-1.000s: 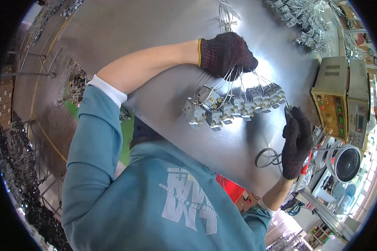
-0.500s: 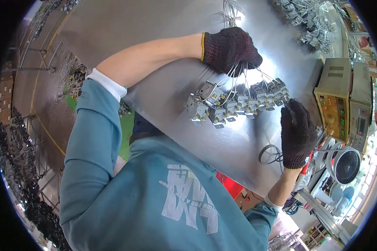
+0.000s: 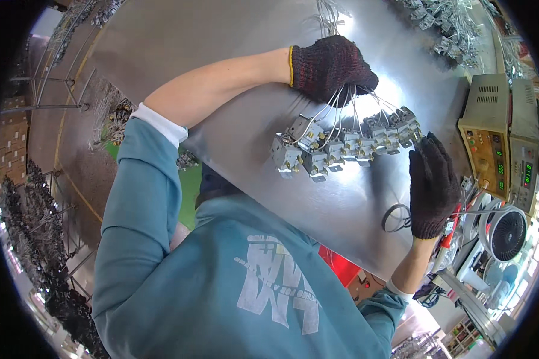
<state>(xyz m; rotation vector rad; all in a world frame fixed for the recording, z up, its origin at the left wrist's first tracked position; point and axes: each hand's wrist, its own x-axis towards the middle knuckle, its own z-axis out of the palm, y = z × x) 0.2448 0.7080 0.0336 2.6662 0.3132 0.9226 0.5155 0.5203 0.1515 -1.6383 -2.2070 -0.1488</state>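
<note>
My left hand (image 3: 334, 69), in a dark knitted glove with a yellow cuff, is closed around a bunch of thin white wires (image 3: 354, 109). From these wires a row of small grey metal-cased electrical parts (image 3: 348, 146) fans out over the shiny metal tabletop (image 3: 293, 200). They have brass-coloured contacts and flat tabs. My right hand (image 3: 434, 185), gloved alike, is at the right end of the row. Its fingers are stretched out, with the tips beside the last part; whether they touch it I cannot tell.
Two bench instruments (image 3: 485, 137) with lit displays stand at the right. Below them is a small round fan (image 3: 508, 233). A black cable loop (image 3: 395, 218) lies near my right wrist. More wired parts (image 3: 443, 27) are heaped at the far right, and loose wires (image 3: 329, 18) lie at the far edge.
The whole view has shifted slightly, with hands and parts keeping about the same places relative to each other. Green digits now show on the right-hand instrument, whose display was dark before.
</note>
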